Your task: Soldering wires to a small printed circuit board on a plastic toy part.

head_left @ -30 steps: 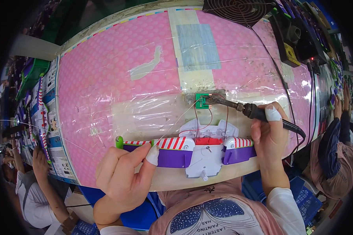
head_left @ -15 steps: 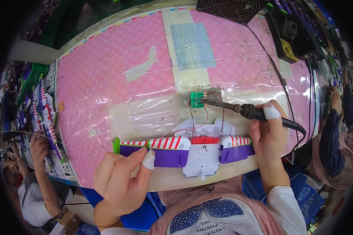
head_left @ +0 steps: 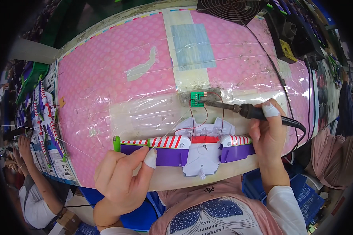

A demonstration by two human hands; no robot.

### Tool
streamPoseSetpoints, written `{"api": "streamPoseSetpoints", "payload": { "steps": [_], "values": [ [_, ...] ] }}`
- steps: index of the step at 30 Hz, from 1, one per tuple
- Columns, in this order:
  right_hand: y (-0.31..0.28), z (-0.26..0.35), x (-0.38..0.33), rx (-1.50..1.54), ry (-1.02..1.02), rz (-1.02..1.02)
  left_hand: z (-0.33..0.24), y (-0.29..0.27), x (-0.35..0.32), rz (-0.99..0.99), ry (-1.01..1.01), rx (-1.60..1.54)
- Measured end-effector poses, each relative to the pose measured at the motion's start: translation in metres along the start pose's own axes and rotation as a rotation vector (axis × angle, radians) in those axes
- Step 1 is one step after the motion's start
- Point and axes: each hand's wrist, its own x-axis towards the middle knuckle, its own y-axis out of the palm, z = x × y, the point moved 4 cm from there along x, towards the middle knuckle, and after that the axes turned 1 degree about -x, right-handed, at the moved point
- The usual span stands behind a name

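My right hand (head_left: pixel 271 127) grips a soldering iron (head_left: pixel 249 111) by its dark handle, with white tape around a digit. The iron's tip meets a small green circuit board (head_left: pixel 197 100) on a grey patch. Pinched between the taped thumb and fingers of my left hand (head_left: pixel 125 172) is a thin solder wire (head_left: pixel 171 127), running up to the board near the tip. Thin red wires (head_left: pixel 206 116) link the board to a white and purple plastic toy part (head_left: pixel 202 156) with red-striped wings. My left fingertips overlap its left wing.
A pink table covering (head_left: pixel 106 78) lies under clear film. A black fan grille (head_left: pixel 232 9) and a dark soldering stand with a yellow sponge (head_left: pixel 287 55) stand at the back right. Similar striped toy parts (head_left: pixel 47 117) lie at left, near a co-worker's hand (head_left: pixel 26 150).
My hands hold nearly the same pose; the left has shifted slightly right. At left the co-worker's hand has moved away from the striped parts. The co-worker's hand at right has left its place.
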Motion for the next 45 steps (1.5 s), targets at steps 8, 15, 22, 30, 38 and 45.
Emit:
{"api": "streamPoseSetpoints", "payload": {
  "steps": [8,15,22,30,38,45],
  "values": [
    [-0.023,0.057,0.007,-0.062,-0.319,-0.027,-0.002,-0.012,0.024,-0.032,-0.02,0.002],
    [0.001,0.003,-0.003,-0.025,-0.063,0.015,0.012,-0.009,0.019,-0.11,-0.161,-0.079],
    [0.002,-0.004,0.0,-0.045,-0.073,0.03,0.016,-0.012,0.013,-0.08,-0.222,-0.075],
    [0.0,-0.003,-0.002,0.008,-0.089,0.008,0.016,-0.01,0.011,-0.079,-0.226,-0.104],
    [0.0,-0.002,0.0,-0.024,-0.096,0.006,0.014,-0.01,0.011,-0.066,-0.213,-0.076],
    [-0.001,-0.003,-0.002,0.019,-0.121,0.03,0.012,-0.01,0.011,-0.054,-0.199,-0.073]
  ]
}}
